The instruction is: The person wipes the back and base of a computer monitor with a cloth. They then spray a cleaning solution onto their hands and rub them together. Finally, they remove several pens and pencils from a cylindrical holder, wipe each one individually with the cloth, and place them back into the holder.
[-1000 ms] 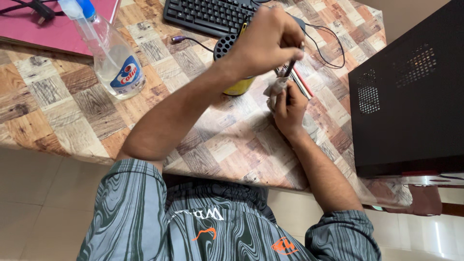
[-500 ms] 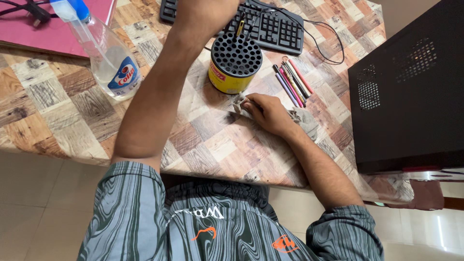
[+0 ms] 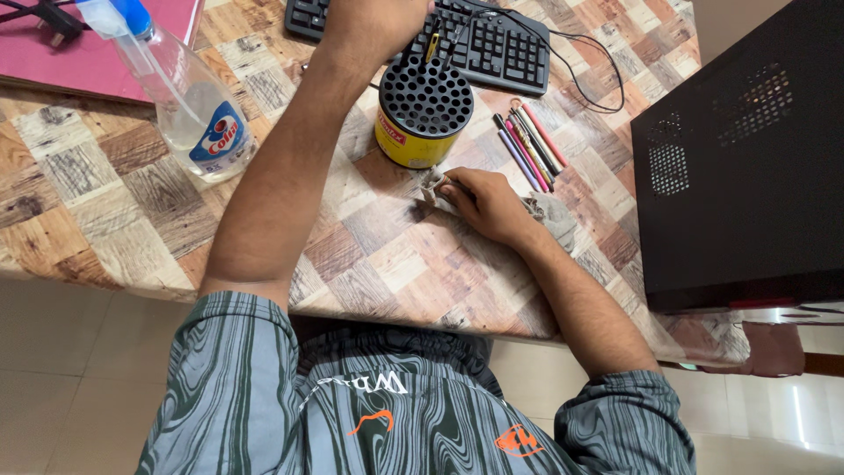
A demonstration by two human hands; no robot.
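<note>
Right, head view only. Left hand [image 3: 374, 31] is up over the pen holder [image 3: 424, 110], grip closed on a pen [image 3: 433, 46] that stands in one of the top holes. Right hand [image 3: 488, 207] rests on the counter [image 3: 387, 255], fingers pinched together on a grey cloth [image 3: 432, 186] just in front of the holder; more of the cloth [image 3: 554, 218] shows behind the wrist.

Holder is a yellow cylinder with a black perforated top, upright, between the keyboard [image 3: 492, 44] and the right hand. Loose pens [image 3: 527, 145] lie side by side just right of it.

Handling, my read: the pen is light, stiff and smooth, so pinch mid-barrel. The cloth is soft and limp, so it needs bunching. The holder looks light and could tip if a pen is dragged sideways.

Spray bottle [image 3: 189, 101] stands well to the left, black computer case [image 3: 747, 167] at right.
</note>
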